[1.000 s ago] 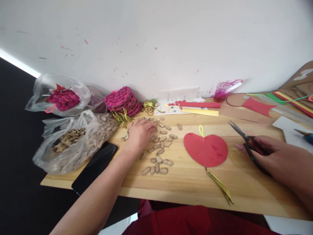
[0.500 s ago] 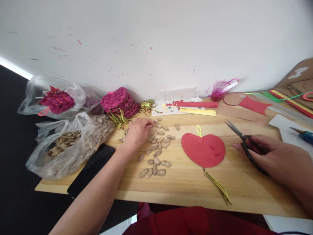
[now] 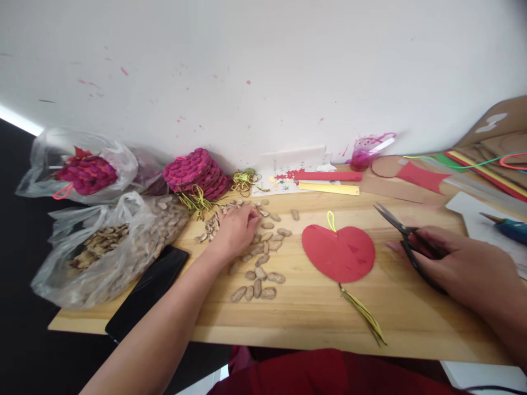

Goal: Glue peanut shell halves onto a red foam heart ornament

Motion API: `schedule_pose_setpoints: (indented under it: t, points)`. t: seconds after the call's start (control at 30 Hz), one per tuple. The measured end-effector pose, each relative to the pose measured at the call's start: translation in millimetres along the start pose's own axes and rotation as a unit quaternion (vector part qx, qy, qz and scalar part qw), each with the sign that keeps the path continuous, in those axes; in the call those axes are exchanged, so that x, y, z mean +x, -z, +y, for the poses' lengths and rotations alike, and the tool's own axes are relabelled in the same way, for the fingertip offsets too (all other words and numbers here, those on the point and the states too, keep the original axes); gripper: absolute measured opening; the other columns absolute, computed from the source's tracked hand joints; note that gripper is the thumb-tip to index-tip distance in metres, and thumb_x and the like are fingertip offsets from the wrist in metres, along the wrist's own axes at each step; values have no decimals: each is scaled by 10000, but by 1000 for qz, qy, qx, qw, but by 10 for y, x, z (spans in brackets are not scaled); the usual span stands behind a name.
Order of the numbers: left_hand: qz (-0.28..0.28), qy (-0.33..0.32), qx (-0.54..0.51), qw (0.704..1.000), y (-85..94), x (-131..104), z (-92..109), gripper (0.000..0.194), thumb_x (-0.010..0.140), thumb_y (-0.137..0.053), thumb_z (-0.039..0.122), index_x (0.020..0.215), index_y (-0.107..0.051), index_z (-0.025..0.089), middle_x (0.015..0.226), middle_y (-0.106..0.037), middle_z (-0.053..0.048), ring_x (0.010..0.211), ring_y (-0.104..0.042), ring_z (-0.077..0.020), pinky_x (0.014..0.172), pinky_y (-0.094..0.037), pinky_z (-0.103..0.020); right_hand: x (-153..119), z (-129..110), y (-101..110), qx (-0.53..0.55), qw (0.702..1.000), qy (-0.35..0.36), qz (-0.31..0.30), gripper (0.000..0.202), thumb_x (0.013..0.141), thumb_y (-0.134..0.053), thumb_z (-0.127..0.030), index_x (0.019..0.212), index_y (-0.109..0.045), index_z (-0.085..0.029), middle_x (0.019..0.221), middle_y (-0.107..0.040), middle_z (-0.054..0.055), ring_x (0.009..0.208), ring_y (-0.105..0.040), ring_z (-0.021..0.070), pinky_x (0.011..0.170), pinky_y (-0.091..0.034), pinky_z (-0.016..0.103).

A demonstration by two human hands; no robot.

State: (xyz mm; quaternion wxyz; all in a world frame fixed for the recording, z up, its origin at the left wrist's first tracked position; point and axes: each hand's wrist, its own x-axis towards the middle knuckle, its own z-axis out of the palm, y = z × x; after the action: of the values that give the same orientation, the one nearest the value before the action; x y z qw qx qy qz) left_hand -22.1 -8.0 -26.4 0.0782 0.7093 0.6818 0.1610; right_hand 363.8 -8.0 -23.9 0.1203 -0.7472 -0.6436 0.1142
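In the head view, the left hand [image 3: 234, 230] is being shifted slightly rightward over the peanuts [image 3: 269, 293], and more of the broken shells [image 3: 211, 226] to its left are being uncovered than half a second ago. By this, it seems, the nuts are being handled where they lie. Its fingers are being kept bent and close together; whether anything is being pinched cannot be told. In the right hand [image 3: 469, 260], the scissors [image 3: 405, 229] are being gripped by their handles, the blades being held slightly apart, with no change noticed there. The peanuts are being left scattered on the wooden table [image 3: 304, 323], between the phone [image 3: 148, 293] and the red heart-shaped piece [image 3: 337, 249]; tan, ridged and narrow-waisted pods are being shown, those nearest the table's front edge looking whole, while some beneath the hand are being hidden.
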Motion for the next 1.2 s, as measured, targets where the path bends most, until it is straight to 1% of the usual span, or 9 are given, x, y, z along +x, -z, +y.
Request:
schedule_pose_setpoints:
  t: [0.2,0.3,0.4,0.53,0.73,0.9,1.03,1.13,1.2]
  points:
    - [61,6,-76,995,91,29,-81,88,912,-512,237,893,-591,204,882,-687,-45,833,-619,-230,785,-449,-355,14,11,-14,-10,1000,-2,10,533,571,-495,-788,719,-657,-303,684,-700,-2,632,-625,256,548,-405,352]
    - [56,18,-91,994,80,19,-71,119,926,-472,205,954,-587,199,890,-694,-50,826,-634,-229,794,-457,-359,15,17,-19,-13,1000,-7,10,535,565,-494,-792,719,-658,-306,679,-699,-3,627,-624,259,548,-406,355]
    - [54,11,-71,996,38,10,-39,181,938,-437,176,1004,-604,197,944,-710,-69,905,-638,-259,845,-443,-398,11,12,-15,-9,1000,-7,6,518,573,-490,-776,720,-656,-308,679,-699,-5,624,-624,256,554,-408,357]
    - [46,9,-14,999,-5,21,10,209,941,-437,162,962,-641,202,972,-720,-83,982,-615,-301,898,-405,-452,4,-31,2,-4,1000,-17,1,545,554,-476,-790,723,-658,-305,680,-702,4,630,-622,263,559,-408,361]
    - [23,7,-5,1000,-33,20,28,191,948,-458,167,966,-644,209,966,-729,-74,972,-617,-295,891,-389,-454,10,-57,-2,-3,1000,-19,5,554,541,-474,-787,730,-661,-301,700,-710,14,654,-625,271,569,-411,364]
    - [43,-36,31,998,-43,6,1,86,929,-577,231,916,-661,213,923,-734,-56,941,-617,-280,885,-370,-440,11,-18,-16,-8,1000,-8,4,521,567,-477,-767,721,-652,-301,684,-703,6,635,-623,261,562,-413,360]
    - [94,-96,53,989,-17,63,-32,167,951,-536,186,955,-701,207,1003,-721,-72,981,-605,-274,879,-387,-427,4,-15,-8,-14,1000,-12,5,521,571,-468,-759,739,-656,-303,691,-706,9,637,-624,265,560,-414,359]
    - [76,-154,61,983,-57,158,-59,193,943,-542,172,984,-726,216,1031,-703,-80,1008,-579,-278,893,-410,-422,4,-21,3,-11,1000,-17,3,538,565,-463,-764,758,-664,-304,729,-720,12,673,-638,272,573,-423,358]
    - [60,-169,57,982,-103,228,-67,172,927,-566,165,946,-732,206,1012,-700,-85,997,-573,-273,894,-426,-411,5,-24,11,-11,1000,-17,-2,548,560,-465,-771,767,-668,-306,748,-728,13,693,-645,276,580,-428,359]
